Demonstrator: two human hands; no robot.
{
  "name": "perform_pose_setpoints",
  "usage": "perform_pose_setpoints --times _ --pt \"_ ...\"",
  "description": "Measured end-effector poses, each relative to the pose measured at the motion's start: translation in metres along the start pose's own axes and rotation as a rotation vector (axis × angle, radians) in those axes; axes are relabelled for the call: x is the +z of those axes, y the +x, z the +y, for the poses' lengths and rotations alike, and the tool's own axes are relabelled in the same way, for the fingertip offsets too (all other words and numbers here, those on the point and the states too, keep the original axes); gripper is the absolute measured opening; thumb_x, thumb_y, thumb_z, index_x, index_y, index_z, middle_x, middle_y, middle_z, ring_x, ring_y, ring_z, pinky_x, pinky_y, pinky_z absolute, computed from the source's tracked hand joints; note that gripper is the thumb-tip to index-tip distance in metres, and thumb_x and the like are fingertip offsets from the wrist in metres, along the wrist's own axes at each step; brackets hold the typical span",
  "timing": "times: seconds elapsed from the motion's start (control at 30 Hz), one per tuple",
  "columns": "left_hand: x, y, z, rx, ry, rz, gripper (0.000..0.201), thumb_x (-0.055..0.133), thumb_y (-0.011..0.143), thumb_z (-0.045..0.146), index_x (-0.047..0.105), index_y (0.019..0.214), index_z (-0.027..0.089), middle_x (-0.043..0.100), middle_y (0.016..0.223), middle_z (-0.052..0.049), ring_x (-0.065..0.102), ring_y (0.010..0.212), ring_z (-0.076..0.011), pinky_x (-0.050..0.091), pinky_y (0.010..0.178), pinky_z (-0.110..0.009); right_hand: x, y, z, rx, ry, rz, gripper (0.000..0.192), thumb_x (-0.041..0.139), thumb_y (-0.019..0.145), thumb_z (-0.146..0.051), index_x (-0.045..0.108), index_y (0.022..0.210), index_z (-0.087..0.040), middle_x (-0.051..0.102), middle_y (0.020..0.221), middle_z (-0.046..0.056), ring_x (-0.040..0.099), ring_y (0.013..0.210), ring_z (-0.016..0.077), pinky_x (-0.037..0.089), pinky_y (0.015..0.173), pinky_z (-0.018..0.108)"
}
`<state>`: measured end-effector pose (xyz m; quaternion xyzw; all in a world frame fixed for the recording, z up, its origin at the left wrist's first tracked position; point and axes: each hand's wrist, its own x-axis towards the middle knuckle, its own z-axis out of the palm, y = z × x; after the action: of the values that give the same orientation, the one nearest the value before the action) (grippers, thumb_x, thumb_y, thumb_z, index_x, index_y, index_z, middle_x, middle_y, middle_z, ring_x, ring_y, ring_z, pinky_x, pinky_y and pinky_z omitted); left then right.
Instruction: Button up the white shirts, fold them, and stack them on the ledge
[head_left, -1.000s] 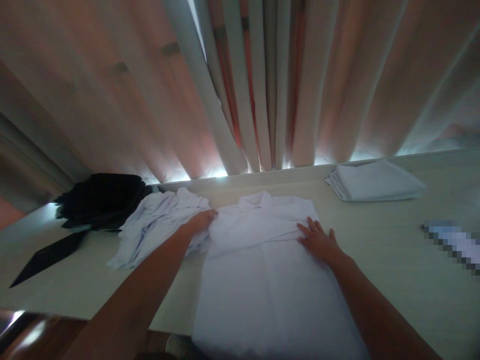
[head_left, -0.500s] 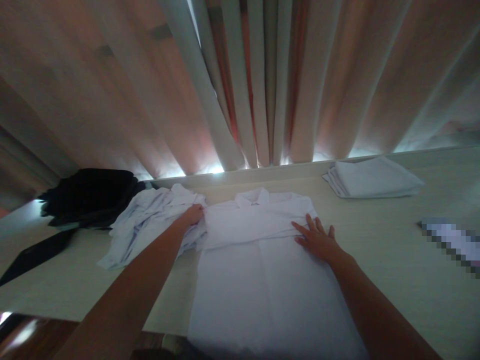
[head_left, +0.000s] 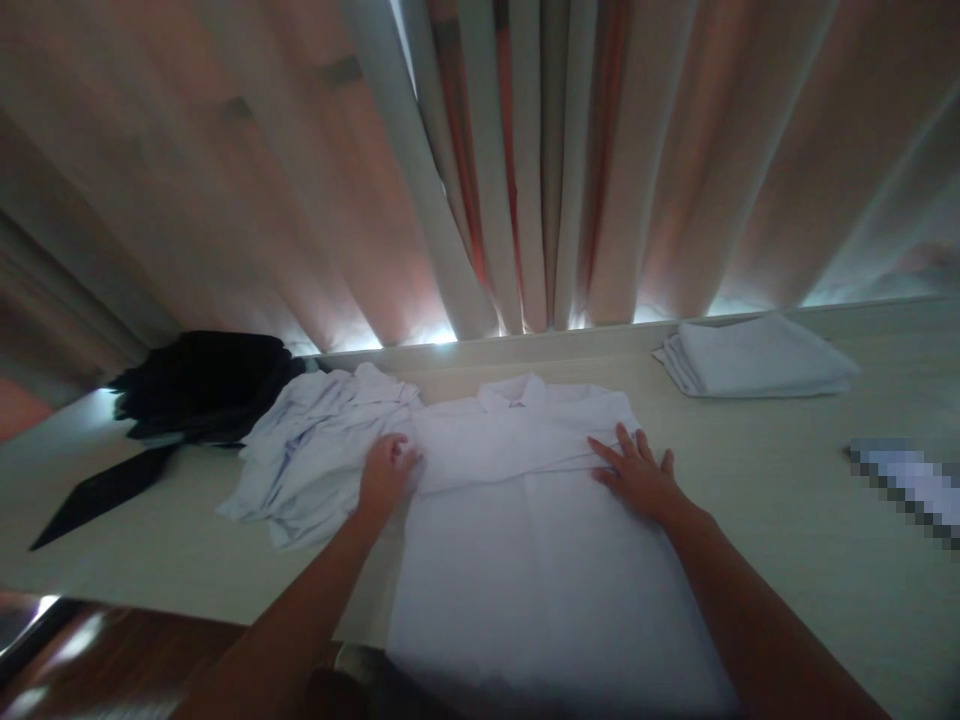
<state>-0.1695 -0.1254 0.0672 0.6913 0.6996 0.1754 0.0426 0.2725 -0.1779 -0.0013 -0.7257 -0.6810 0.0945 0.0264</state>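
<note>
A white collared shirt [head_left: 525, 560] lies spread before me, collar at the far end, its sleeves folded across the upper part. My right hand [head_left: 637, 475] rests flat on the shirt's right side, fingers spread over the folded sleeve edge. At the left edge of the shirt is my left hand [head_left: 386, 475], its fingers loosely bent with a gap at the thumb and nothing visible between them. Just left of that hand sits a crumpled heap of white shirts [head_left: 315, 450], close against the spread one.
Black folded clothes [head_left: 202, 385] are stacked at the far left, a flat black piece [head_left: 105, 495] in front of them. A folded white garment [head_left: 757, 358] lies at the back right. A blurred-out object [head_left: 907, 485] is at the right. Curtains [head_left: 540, 170] hang behind the table [head_left: 765, 520].
My left hand has drawn back toward me from the shirt's upper left edge, and its fingers have loosened. My right hand stays in place. The view has shifted slightly.
</note>
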Motion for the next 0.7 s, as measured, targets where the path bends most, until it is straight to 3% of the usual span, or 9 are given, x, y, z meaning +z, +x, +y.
perform_pose_setpoints --times 0.1,0.2,0.27,0.33,0.47,0.57,0.7 --pt "-0.005 -0.083 -0.023 -0.100 -0.074 -0.032 0.036 0.039 0.095 0.043 0.067 0.100 0.022 0.071 0.089 -0.007 0.067 0.085 -0.0244 0.055 0.074 -0.035 -0.002 -0.005 0.000 0.005 -0.003 0.057 0.056 0.030 0.100 -0.059 0.027 0.155 -0.045 0.002 0.169 0.008 0.003 0.152 0.0422 0.013 0.109 0.077" --pt "-0.001 -0.172 -0.041 -0.307 -0.361 -0.238 0.044 0.039 0.091 0.059 0.072 0.087 0.029 0.067 0.069 -0.004 0.069 0.076 -0.0293 0.057 0.065 -0.041 0.000 -0.013 0.004 0.081 0.027 0.091 0.062 0.027 0.099 -0.061 0.021 0.157 -0.041 0.002 0.169 0.010 0.005 0.152 0.0426 0.016 0.109 0.076" --pt "0.006 -0.218 -0.043 -0.334 -0.408 -0.313 0.044 0.043 0.089 0.065 0.073 0.086 0.033 0.065 0.065 -0.004 0.070 0.075 -0.0324 0.058 0.064 -0.045 0.002 -0.022 0.008 0.199 0.083 0.112 0.069 0.029 0.097 -0.063 0.018 0.159 -0.035 0.006 0.168 0.013 0.012 0.152 0.0425 0.022 0.110 0.072" --pt "0.016 -0.249 -0.036 -0.340 -0.461 -0.386 0.035 0.053 0.088 0.064 0.072 0.095 0.036 0.070 0.076 -0.004 0.070 0.085 -0.0329 0.059 0.069 -0.047 0.002 -0.035 0.011 0.317 0.129 0.136 0.075 0.033 0.095 -0.063 0.019 0.160 -0.027 0.015 0.166 0.017 0.023 0.148 0.0430 0.030 0.109 0.065" --pt "0.034 -0.265 -0.015 -0.306 -0.585 -0.530 0.033 0.064 0.092 0.043 0.063 0.121 0.028 0.066 0.118 -0.009 0.064 0.107 -0.0253 0.058 0.083 -0.042 -0.003 -0.076 0.007 0.439 0.124 0.180 0.075 0.032 0.094 -0.058 0.027 0.156 -0.017 0.039 0.151 0.024 0.043 0.133 0.0468 0.041 0.099 0.062" --pt "0.038 -0.261 -0.009 -0.268 -0.667 -0.610 0.031 0.066 0.092 0.035 0.062 0.121 0.027 0.063 0.125 -0.009 0.062 0.111 -0.0255 0.057 0.084 -0.042 -0.004 -0.118 0.000 0.496 0.114 0.200 0.072 0.031 0.093 -0.055 0.035 0.151 -0.013 0.048 0.139 0.026 0.049 0.125 0.0472 0.044 0.093 0.061" --pt "0.027 -0.265 -0.020 -0.262 -0.745 -0.661 0.032 0.066 0.092 0.035 0.061 0.123 0.026 0.063 0.125 -0.009 0.061 0.112 -0.0262 0.057 0.085 -0.043 0.001 -0.175 -0.005 0.554 0.119 0.219 0.069 0.031 0.091 -0.052 0.039 0.147 -0.011 0.050 0.134 0.026 0.053 0.120 0.0462 0.046 0.090 0.059"
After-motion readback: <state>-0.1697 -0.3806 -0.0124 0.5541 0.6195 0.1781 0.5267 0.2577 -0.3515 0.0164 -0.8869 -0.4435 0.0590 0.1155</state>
